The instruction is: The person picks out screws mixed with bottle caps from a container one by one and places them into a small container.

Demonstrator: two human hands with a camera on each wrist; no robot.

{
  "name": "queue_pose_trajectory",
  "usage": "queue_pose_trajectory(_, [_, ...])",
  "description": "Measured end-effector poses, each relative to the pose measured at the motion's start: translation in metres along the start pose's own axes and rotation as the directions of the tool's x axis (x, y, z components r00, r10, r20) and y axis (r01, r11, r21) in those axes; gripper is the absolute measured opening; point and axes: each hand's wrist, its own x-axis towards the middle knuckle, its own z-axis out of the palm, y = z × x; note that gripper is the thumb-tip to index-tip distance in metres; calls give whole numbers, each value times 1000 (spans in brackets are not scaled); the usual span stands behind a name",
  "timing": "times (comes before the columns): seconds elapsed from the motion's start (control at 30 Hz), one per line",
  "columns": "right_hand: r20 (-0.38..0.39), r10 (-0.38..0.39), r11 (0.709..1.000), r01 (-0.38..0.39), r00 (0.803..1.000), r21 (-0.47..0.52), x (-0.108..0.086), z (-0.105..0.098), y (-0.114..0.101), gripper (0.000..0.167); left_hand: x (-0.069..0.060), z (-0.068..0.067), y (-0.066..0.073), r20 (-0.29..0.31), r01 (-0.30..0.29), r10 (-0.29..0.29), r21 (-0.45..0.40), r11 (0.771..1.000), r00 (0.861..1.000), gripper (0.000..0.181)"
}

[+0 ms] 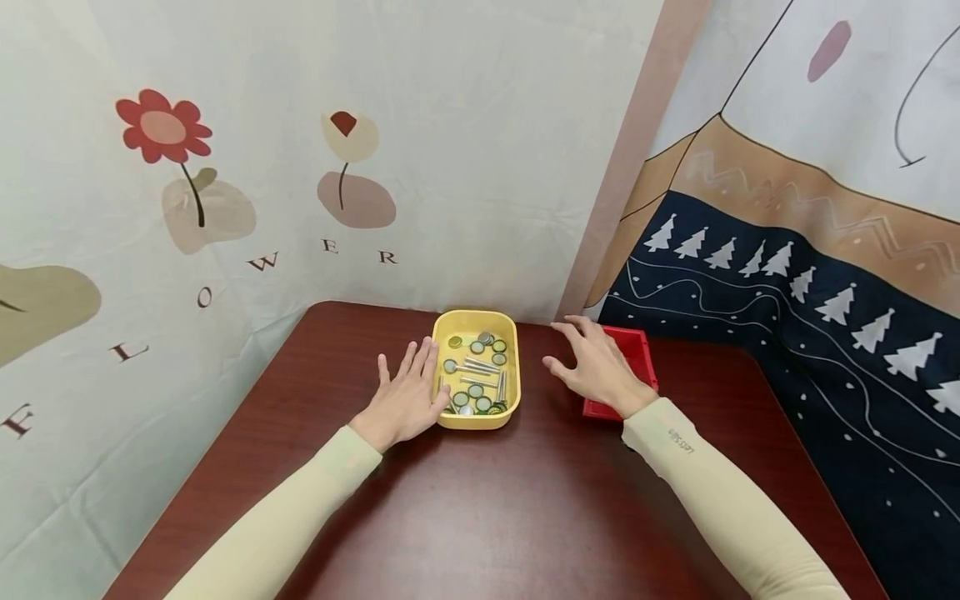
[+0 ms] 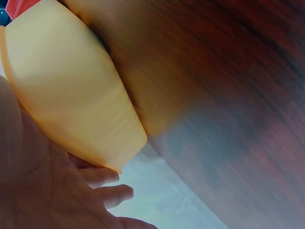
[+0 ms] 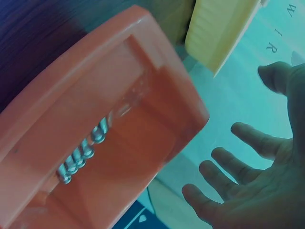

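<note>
Red-brown desk (image 1: pixel 480 517): one yellow oblong tray (image 1: pixel 480 422), touched by left hand (image 1: pixel 403 398); one red rectangular box (image 1: pixel 637 352), part-hidden by right hand (image 1: pixel 597 367); both spread, empty.

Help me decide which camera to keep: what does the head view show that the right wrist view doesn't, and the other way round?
Only the head view shows the left hand beside the yellow tray, and the round caps and metal rods inside it.

Only the right wrist view shows the shiny metal pieces along an inner wall of the red container.

Both show the right hand, that container and the tray, though the wrist view catches only the tray's outside.
</note>
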Motion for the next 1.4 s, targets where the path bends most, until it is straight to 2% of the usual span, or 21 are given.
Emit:
queue_pose_trajectory(0.2, [18, -63, 997, 64, 998, -38, 3, 8, -12, 81, -1, 2, -1, 6, 2, -2, -1, 1000, 1000, 88])
queue_pose_trajectory(0.4, [41, -125, 989, 128, 991, -77, 11, 15, -22, 81, 1, 2, -2, 1, 1, -1, 1, 1000, 1000, 87])
queue_pose_trajectory(0.63, [95, -185, 974, 195, 978, -113, 22, 23, -37, 80, 2, 4, -2, -4, 1, -1, 1, 1000, 1000, 88])
queue_pose_trajectory(0.87, [160, -232, 963, 250, 960, -104, 38, 27, -57, 77, 2, 4, -2, -3, 2, -2, 1, 1000, 1000, 88])
queue_pose_trajectory(1.23, [335, -205, 948, 272, 920, -165, 67, 36, -89, 78, 2, 2, -2, 2, 2, -2, 13, 1000, 1000, 88])
queue_pose_trajectory(1.4, [386, -210, 923, 313, 898, -226, 78, 41, -101, 73, 2, 2, -2, 4, 1, -1, 9, 1000, 1000, 88])
